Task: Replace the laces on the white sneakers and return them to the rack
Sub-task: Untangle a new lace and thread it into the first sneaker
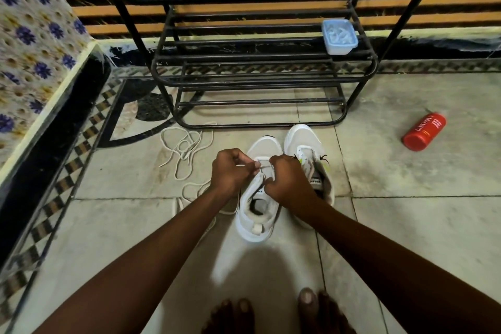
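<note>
Two white sneakers stand side by side on the floor in front of the black metal rack (260, 125), toes toward it. Both my hands are over the left sneaker (257, 214). My left hand (230, 171) pinches a white lace end near the front eyelets. My right hand (287, 179) has its fingers curled at the shoe's eyelet edge and tongue, holding it. The right sneaker (303, 141) has a lace across its front eyelets and stands partly behind my right hand. A loose white lace (184, 149) lies tangled on the tiles to the left.
A pale blue plastic box (340, 36) sits on a rack shelf at the right. A red can (424, 131) lies on its side on the floor to the right. A floral-covered ledge (29, 62) runs along the left. My bare toes (271, 312) show at the bottom.
</note>
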A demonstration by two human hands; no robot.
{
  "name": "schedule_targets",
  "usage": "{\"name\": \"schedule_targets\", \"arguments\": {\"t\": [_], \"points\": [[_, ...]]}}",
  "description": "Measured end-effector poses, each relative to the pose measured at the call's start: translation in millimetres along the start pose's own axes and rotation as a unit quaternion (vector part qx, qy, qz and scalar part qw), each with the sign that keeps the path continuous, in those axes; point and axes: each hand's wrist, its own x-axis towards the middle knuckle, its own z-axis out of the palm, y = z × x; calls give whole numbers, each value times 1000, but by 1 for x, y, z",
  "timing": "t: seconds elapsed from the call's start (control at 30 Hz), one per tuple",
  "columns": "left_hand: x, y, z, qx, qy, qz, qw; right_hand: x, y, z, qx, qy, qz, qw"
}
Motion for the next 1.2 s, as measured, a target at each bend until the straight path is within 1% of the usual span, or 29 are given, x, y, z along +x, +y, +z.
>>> {"name": "schedule_targets", "arguments": {"t": [0.1, 0.17, 0.23, 0.33, 0.43, 0.5, 0.53, 0.63, 0.73, 0.9, 1.07, 1.2], "points": [[-6, -8, 1, -52, 1, 5, 999, -2, -2, -6, 42, 39, -31, 998], [-8, -13, 2, -79, -24, 13, 996, -3, -2, -5, 43, 50, -38, 997], [-8, -15, 4, -54, -33, 22, 998, -1, -2, -2, 39, 46, -29, 998], [-5, -10, 6, -5, -21, 31, 999, 5, -3, 0, 29, 34, 21, 999], [2, -6, 9, 98, 18, 98, 990, 14, -2, -3, 27, 25, 45, 998], [6, -5, 10, 125, 24, 118, 985, 16, -2, -4, 27, 19, 58, 998], [6, -4, 11, 114, 17, 109, 987, 15, -1, -4, 34, 22, 60, 997], [4, -1, 13, 42, 9, 48, 998, 12, 2, -2, 78, 40, 64, 994], [4, 0, 13, 26, 0, 27, 999, 9, 6, -4, 111, 56, 69, 990], [2, 1, 18, 77, 10, 47, 996, 12, 9, 0, 157, 79, 98, 979], [-2, -3, 26, 86, 3, 60, 995, 12, 10, 1, 181, 91, 114, 973], [-3, -6, 32, 90, 22, 63, 994, 12, 7, 1, 199, 91, 115, 969]]}}
